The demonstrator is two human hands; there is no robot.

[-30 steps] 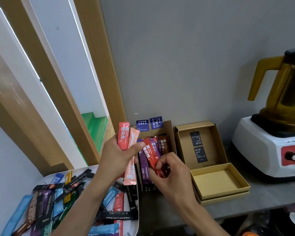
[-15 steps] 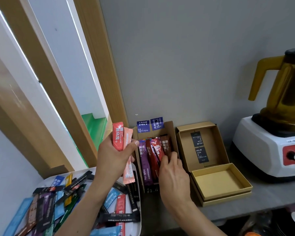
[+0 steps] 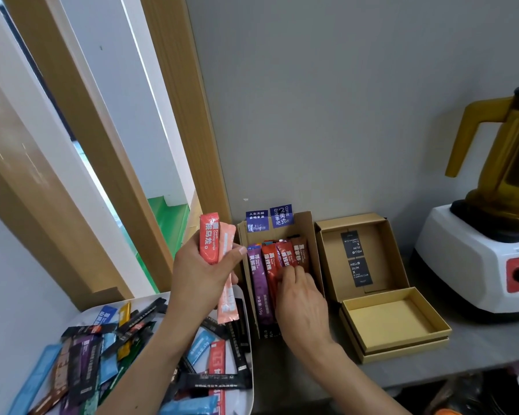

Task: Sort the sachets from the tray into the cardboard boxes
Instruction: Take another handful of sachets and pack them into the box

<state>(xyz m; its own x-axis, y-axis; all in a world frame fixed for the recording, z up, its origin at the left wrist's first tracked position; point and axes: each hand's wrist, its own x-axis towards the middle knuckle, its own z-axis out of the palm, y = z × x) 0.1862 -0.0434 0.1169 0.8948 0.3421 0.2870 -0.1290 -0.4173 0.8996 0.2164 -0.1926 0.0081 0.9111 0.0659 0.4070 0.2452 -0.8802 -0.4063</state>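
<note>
My left hand (image 3: pixel 204 277) holds two sachets upright above the tray: a red one (image 3: pixel 209 241) and a pale pink one (image 3: pixel 226 277) behind it. My right hand (image 3: pixel 301 304) rests flat inside the left cardboard box (image 3: pixel 309 235), fingers pressing on the red sachets (image 3: pixel 279 262) that lie there beside a purple sachet (image 3: pixel 259 283) and a brown one. The white tray (image 3: pixel 249 381) at the lower left holds several loose sachets in blue, black, yellow and red. The right cardboard box (image 3: pixel 396 319) stands open with nothing in it.
A white blender base (image 3: pixel 477 259) with an amber jug (image 3: pixel 504 151) stands at the far right on the grey counter (image 3: pixel 477 351). A grey wall rises behind the boxes; a wooden window frame (image 3: pixel 186 115) runs along the left.
My right hand has laid the red sachet it held into the left box and now presses on the row. My left hand lifted the two sachets slightly up and left.
</note>
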